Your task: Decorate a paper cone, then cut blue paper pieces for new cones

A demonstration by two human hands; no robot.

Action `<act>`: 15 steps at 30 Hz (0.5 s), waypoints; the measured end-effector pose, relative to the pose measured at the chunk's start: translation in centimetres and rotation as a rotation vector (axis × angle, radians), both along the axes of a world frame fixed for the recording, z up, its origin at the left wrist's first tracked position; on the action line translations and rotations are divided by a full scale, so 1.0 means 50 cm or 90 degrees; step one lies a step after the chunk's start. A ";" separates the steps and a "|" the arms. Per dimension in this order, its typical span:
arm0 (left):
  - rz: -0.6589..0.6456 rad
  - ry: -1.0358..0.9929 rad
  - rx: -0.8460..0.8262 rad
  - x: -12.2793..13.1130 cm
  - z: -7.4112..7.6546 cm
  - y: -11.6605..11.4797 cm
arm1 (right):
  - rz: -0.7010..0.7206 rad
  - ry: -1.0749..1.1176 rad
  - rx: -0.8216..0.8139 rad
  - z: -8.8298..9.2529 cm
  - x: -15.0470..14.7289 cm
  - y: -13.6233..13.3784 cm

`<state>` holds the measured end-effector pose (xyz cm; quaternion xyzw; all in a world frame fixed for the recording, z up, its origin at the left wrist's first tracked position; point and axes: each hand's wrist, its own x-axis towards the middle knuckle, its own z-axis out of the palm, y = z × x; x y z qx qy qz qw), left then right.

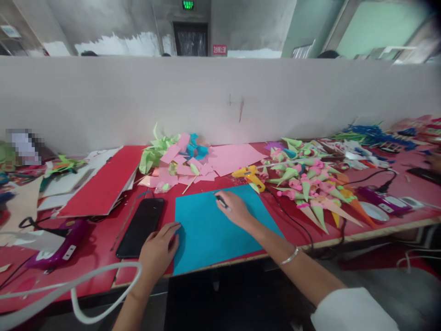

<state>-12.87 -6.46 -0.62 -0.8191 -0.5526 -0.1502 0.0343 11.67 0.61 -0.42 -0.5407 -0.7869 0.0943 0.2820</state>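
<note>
A sheet of blue paper (213, 234) lies at the front of the red table. My right hand (236, 210) is over its upper part, closed around a dark pen (221, 200) with the tip close to the paper's top edge. At the paper's left edge rests my left hand (160, 248), fingers loosely stretched and holding nothing. Beside it, to the left, is a black phone (143, 225). Just past the paper's upper right corner sits a yellow glue gun (250, 174).
Paper cones (306, 179) are heaped to the right. Pink and green paper scraps (172, 161) lie behind the blue sheet. Red card (106, 179) is at left. Purple power strips (65, 243) stand at both sides, with a white cable (103, 269) looping near my left forearm.
</note>
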 end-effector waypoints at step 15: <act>0.007 0.014 0.006 0.000 -0.002 0.002 | 0.022 -0.082 0.020 -0.007 0.017 0.009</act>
